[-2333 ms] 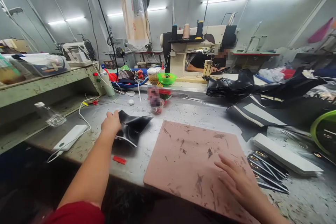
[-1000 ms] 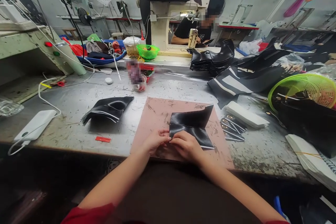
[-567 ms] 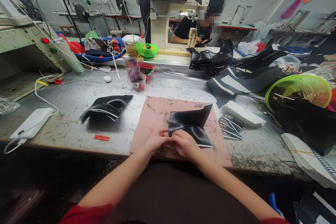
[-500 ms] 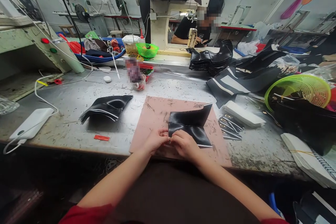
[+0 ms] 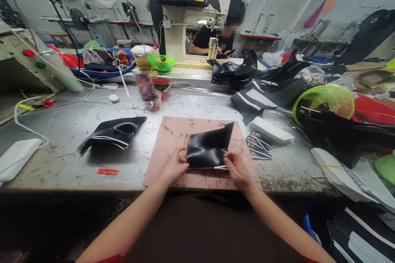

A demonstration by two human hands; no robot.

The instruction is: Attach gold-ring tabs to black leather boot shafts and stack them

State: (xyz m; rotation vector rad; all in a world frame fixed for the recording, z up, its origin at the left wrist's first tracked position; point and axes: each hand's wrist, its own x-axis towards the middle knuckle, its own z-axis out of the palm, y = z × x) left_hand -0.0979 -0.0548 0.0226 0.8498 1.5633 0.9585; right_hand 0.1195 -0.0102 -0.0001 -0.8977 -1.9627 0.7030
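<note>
A folded black leather piece (image 5: 208,148) lies on the pink cutting board (image 5: 173,131) near the table's front edge. My left hand (image 5: 174,165) pinches the piece's lower left corner. My right hand (image 5: 239,168) pinches its lower right corner, where a thin white edge shows. Both hands rest on the board, about a hand's width apart.
A stack of black leather pieces (image 5: 111,133) lies left of the board, with a red tag (image 5: 108,171) in front. Small black strips (image 5: 257,144) and a white block (image 5: 271,130) lie to the right. A green basket (image 5: 324,100), more black leather (image 5: 237,72), and a person at a sewing machine (image 5: 212,39) are beyond.
My left hand left the stack and a black piece now lies on the board. My hands, together at its left corner before, have spread to its two lower corners.
</note>
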